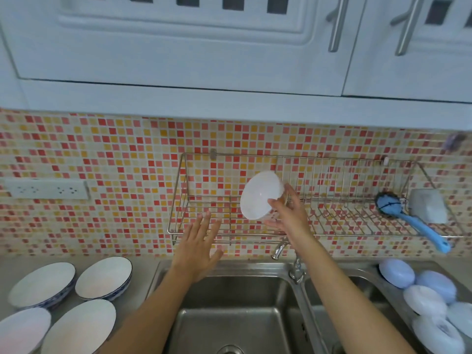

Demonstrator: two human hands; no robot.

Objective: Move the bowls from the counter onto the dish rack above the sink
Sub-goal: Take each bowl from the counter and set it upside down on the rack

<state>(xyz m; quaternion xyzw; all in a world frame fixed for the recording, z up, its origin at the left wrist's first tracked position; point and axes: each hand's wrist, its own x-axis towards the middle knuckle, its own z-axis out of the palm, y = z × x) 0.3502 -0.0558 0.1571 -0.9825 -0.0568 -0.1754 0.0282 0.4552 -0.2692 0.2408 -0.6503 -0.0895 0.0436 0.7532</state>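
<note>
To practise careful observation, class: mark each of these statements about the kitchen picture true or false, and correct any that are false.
1. The right hand holds a translucent white bowl up at the wire dish rack. True.
2. The left hand grips a second bowl. False: it is open and empty, fingers spread, below the rack.
3. Four white bowls with blue rims sit on the counter left of the sink. True.
4. The blue-handled brush lies in the sink. False: it rests on the rack's right end.
5. The rack's left section is full of plates. False: it holds no dishes.
</note>
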